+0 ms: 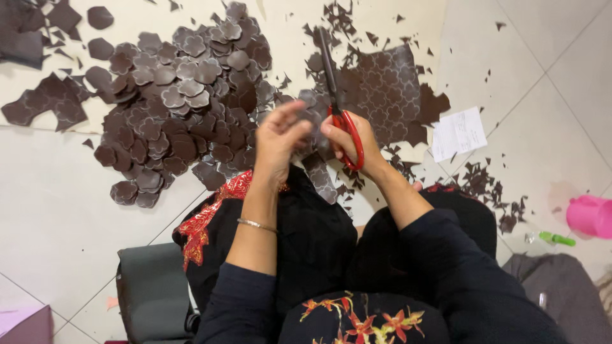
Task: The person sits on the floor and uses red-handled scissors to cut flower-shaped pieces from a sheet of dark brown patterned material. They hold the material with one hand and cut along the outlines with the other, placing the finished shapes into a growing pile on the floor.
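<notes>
Dark sleeves and a black garment with red and orange flowers filled the bottom of the frame, and both forearms reached up from them toward the middle. At centre, the left hand [278,137] was pinched around a brown patterned piece [313,113], fingers curled and thumb pressed against it. Touching that piece from the right, the right hand [350,141] was closed through the red loops of the scissors [338,102]. Their dark blades ran up and slightly left, away from the body, so the long axis pointed to the top of the frame, with the piece lying just left of the blades. Whether the blades were parted could not be told.

Beyond the hands, a larger brown sheet [389,95] with the same scalloped pattern lay on the floor [51,191], upper right of centre. A heap of cut shapes [178,108] spread across the upper left, and small offcuts [491,191] were scattered right. A white paper [458,132] lay beside the sheet. A pink tub [590,215] sat at the right edge; its contents were hidden.
</notes>
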The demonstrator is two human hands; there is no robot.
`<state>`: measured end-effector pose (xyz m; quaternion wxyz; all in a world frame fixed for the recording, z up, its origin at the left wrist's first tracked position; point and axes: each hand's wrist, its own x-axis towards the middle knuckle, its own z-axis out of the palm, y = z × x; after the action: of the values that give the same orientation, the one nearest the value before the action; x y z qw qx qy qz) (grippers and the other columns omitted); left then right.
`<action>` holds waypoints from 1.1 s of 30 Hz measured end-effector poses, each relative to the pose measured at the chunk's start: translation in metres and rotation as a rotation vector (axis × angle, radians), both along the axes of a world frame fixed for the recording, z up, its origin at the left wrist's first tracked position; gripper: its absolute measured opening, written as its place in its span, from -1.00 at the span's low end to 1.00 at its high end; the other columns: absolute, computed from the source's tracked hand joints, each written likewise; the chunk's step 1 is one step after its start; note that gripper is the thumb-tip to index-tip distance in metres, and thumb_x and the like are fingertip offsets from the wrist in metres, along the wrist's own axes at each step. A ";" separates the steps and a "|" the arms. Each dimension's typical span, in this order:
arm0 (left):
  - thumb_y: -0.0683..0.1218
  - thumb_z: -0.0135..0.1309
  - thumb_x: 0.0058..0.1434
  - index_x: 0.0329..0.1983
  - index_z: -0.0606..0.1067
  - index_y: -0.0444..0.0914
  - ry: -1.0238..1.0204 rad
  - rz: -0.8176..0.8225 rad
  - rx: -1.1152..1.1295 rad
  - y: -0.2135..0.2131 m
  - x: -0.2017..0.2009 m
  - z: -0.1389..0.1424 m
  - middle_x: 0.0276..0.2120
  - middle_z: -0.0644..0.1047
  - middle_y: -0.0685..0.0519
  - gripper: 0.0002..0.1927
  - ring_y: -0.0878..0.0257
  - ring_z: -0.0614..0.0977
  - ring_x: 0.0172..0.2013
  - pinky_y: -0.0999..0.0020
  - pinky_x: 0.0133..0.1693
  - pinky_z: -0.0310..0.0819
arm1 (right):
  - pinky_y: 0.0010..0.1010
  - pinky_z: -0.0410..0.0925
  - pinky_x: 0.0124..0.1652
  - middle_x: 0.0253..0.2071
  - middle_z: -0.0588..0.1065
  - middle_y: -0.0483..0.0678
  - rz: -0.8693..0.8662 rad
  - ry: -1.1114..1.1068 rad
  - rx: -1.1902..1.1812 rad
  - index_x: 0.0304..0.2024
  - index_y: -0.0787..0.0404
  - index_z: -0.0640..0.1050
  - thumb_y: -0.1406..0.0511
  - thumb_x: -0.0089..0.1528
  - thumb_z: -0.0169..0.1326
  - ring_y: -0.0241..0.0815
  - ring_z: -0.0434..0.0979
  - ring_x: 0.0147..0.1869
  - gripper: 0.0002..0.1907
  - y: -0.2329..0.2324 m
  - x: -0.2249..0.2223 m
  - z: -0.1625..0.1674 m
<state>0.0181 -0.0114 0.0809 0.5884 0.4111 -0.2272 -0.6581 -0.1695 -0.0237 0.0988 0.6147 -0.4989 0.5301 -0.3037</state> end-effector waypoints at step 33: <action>-0.30 0.15 0.22 -0.04 0.47 -0.33 0.190 0.023 0.120 0.001 -0.011 -0.027 -0.33 0.58 0.06 -0.75 0.41 0.56 -0.48 0.54 -0.44 0.50 | -0.45 0.47 -0.31 -0.40 0.51 -0.07 0.002 -0.089 0.039 -0.10 0.32 0.46 0.22 0.34 0.08 -0.27 0.57 -0.37 -0.74 0.003 -0.002 -0.012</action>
<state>0.0066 -0.0100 0.0539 0.5890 0.3838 -0.1257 -0.7000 -0.1717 -0.0205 0.0872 0.6476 -0.4734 0.5074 -0.3145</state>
